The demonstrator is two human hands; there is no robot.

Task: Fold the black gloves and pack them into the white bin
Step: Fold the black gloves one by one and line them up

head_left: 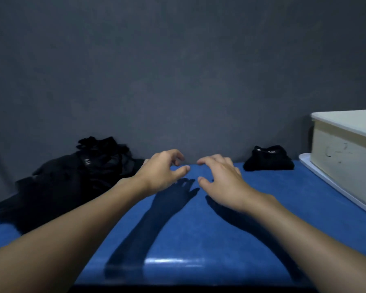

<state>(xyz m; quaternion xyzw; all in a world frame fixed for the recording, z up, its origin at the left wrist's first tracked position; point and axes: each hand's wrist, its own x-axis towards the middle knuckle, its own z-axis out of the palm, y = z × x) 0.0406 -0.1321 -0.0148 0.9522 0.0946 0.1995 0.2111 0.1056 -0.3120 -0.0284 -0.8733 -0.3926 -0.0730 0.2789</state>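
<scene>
A loose heap of black gloves (pixel 68 182) lies on the left of the blue table (pixel 199 225), reaching to the back wall. A small folded black bundle (pixel 268 159) sits at the back right, beside the white bin (pixel 344 144) at the right edge. My left hand (pixel 161 172) hovers over the middle of the table with fingers loosely curled, holding nothing, just right of the heap. My right hand (pixel 222 176) hovers next to it, fingers relaxed and empty. Both hands cast shadows on the table.
The bin stands on a flat white tray or lid (pixel 334 187) that juts toward the table's middle. A dark grey wall (pixel 178 70) closes off the back. The table's front edge runs along the bottom of the view.
</scene>
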